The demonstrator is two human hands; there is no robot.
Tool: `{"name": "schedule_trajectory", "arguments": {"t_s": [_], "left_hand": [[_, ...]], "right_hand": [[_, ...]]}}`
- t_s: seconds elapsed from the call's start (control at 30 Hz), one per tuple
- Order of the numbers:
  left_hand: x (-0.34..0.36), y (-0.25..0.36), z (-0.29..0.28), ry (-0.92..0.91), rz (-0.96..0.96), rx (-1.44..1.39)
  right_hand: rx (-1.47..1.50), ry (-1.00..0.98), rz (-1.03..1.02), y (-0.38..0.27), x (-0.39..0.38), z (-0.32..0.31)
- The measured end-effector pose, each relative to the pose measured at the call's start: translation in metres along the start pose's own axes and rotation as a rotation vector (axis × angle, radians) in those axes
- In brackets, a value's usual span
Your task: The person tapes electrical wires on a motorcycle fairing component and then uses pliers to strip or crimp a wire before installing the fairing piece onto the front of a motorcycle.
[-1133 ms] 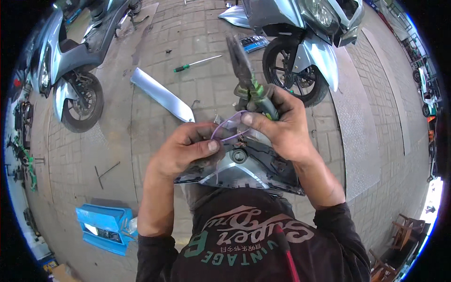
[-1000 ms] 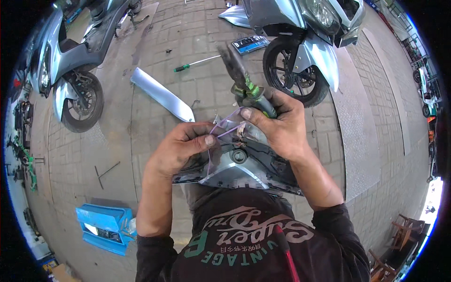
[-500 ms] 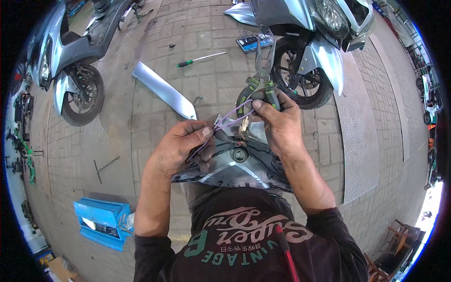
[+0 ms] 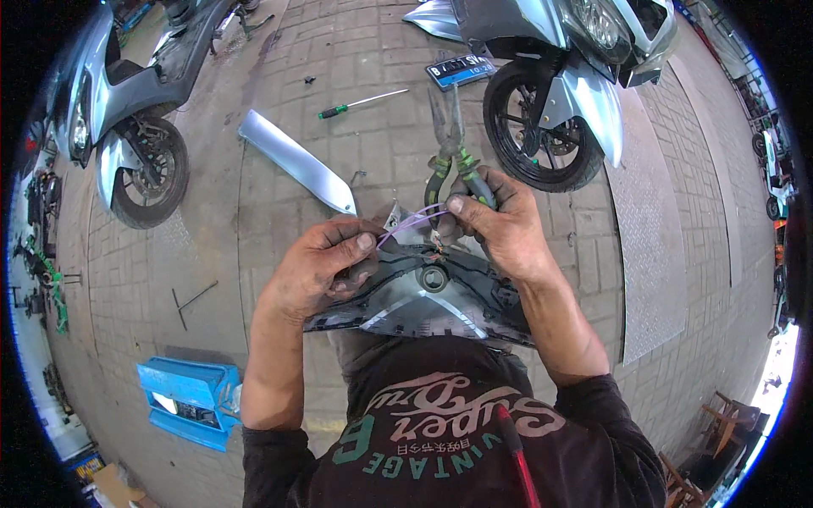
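Observation:
A thin purple wire (image 4: 413, 219), looped double, stretches between my two hands above my lap. My left hand (image 4: 332, 261) pinches one part of it between thumb and fingers. With thumb and forefinger my right hand (image 4: 498, 217) grips the other end. That same hand also holds long-nosed pliers (image 4: 451, 151) with black and green handles, jaws pointing away from me and spread apart. Beneath the wire, a grey and black scooter body panel (image 4: 423, 311) with a round lock-like hole rests across my lap. Small wires and a connector (image 4: 437, 243) stick up behind the panel, partly hidden.
Scooters stand ahead, with front wheels at left (image 4: 151, 173) and right (image 4: 546, 127). On the paving lie a silver trim piece (image 4: 296, 161), a green-handled screwdriver (image 4: 364, 103), a licence plate (image 4: 460, 73) and a T-shaped wrench (image 4: 193, 303). A blue toolbox (image 4: 188, 377) sits at lower left.
The pliers have swung left and lower in my right hand, their jaws now away from the right scooter's wheel. My right hand has shifted slightly left and down, and the wire loop has flattened.

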State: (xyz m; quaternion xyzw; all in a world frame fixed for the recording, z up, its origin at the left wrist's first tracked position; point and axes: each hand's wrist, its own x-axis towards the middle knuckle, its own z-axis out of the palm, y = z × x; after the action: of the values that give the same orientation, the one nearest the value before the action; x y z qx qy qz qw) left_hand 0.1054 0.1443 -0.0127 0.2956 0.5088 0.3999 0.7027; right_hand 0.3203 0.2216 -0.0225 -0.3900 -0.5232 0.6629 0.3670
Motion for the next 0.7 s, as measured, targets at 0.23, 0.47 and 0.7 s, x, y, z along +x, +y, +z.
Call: {"name": "schedule_trajectory", "arguments": {"t_s": [0.23,0.47,0.7], "left_hand": [[-0.002,-0.003,-0.011,-0.145,-0.005,-0.156],[-0.014,0.000,-0.009,-0.211,0.113,0.013],[-0.027,0.009,0.002,0.012,0.223,0.572]], "right_hand": [[0.257,0.081,-0.036,0.005,-0.003,0.003],[0.333,0.036,-0.107,-0.005,-0.009,0.008],[0.281,0.122,-0.111,0.000,-0.009,-0.001]]}}
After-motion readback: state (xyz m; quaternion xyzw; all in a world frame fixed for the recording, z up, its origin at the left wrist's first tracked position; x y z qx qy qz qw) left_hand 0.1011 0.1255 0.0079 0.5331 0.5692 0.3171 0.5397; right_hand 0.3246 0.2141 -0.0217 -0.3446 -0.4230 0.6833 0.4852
